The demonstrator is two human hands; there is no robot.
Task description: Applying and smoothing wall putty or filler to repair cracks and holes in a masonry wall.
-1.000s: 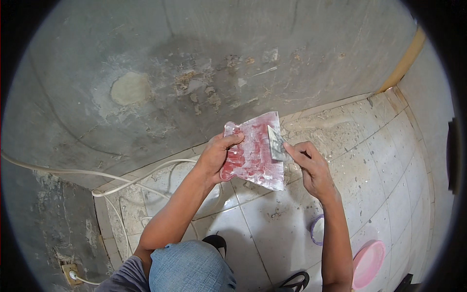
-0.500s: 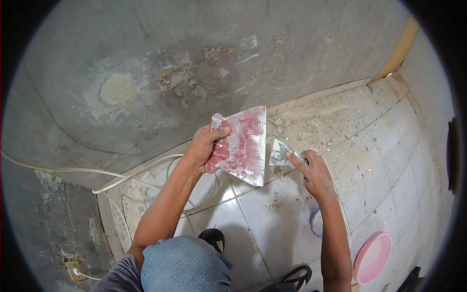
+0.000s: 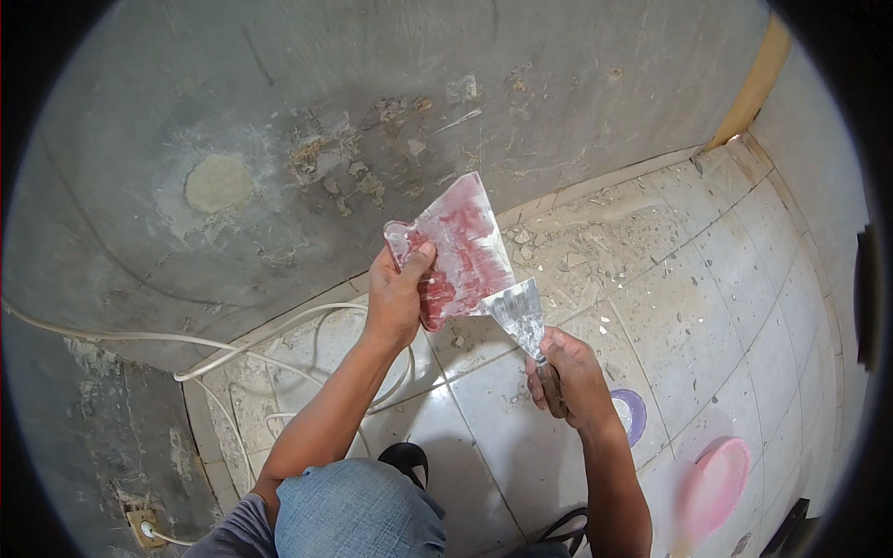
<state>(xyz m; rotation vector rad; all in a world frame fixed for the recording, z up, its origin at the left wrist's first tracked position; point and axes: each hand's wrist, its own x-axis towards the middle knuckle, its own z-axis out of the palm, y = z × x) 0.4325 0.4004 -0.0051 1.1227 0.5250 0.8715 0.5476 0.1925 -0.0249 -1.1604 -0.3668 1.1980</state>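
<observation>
My left hand (image 3: 397, 296) grips a wide red plastic putty spreader (image 3: 458, 244) by its scalloped edge, thumb on top. White filler is smeared over its face, and its straight edge points right. In my right hand (image 3: 574, 374) is a small putty knife (image 3: 518, 314) with a brown handle, its blade coated in whitish filler. The knife's blade overlaps the spreader's lower right corner and seems to touch it. In front stands the grey wall (image 3: 372, 56), with a round pale filler patch (image 3: 219, 183) at left and peeling, flaked spots (image 3: 321, 153) right of it.
Chips and dust (image 3: 581, 242) lie on white floor tiles (image 3: 446, 428) along the wall. A pink basin (image 3: 716, 484) and a purple-rimmed container (image 3: 631, 415) stand at lower right. A white cable (image 3: 214, 344) loops at left; a wall socket (image 3: 144, 528) holds a plug.
My right hand has turned the putty knife and brought its blade left against the spreader's lower corner. My left hand has tilted the spreader, its upper corner now higher and further left.
</observation>
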